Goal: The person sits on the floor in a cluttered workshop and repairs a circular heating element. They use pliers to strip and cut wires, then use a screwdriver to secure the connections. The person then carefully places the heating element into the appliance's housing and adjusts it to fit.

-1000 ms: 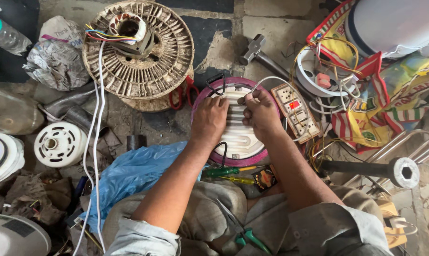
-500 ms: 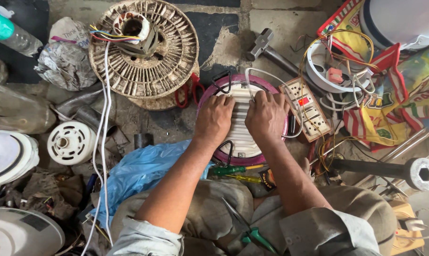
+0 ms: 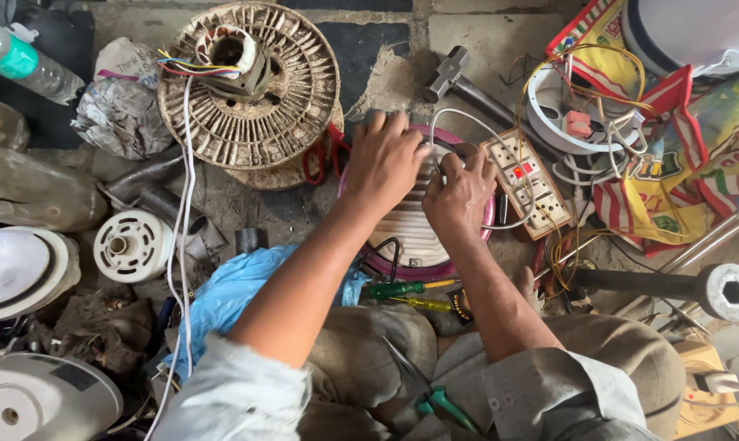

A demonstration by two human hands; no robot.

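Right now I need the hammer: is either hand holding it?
No: the hammer lies on the floor beyond both hands, untouched.

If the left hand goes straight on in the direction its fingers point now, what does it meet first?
The left hand points up the picture, over the round pink-rimmed part. Beyond it lies bare floor, then probably the dark floor tile; depth is unclear.

Item count, head view:

- Hands: two, left hand (image 3: 383, 163) and right hand (image 3: 461, 194).
- Round ribbed housing with pink rim (image 3: 410, 233): one.
- Dusty slotted motor core (image 3: 249, 86): one.
- Screwdrivers: two, one green-handled (image 3: 402, 289), one yellow-handled (image 3: 422, 304).
- Hammer (image 3: 459, 77): one.
- Switch-and-socket board (image 3: 526, 184): one.
- Red-handled scissors (image 3: 320, 155): one pair.
- Plastic bottle (image 3: 22, 61): one.
- Blue plastic bag (image 3: 231, 294): one.
- Green-handled pliers (image 3: 435, 396): one pair.
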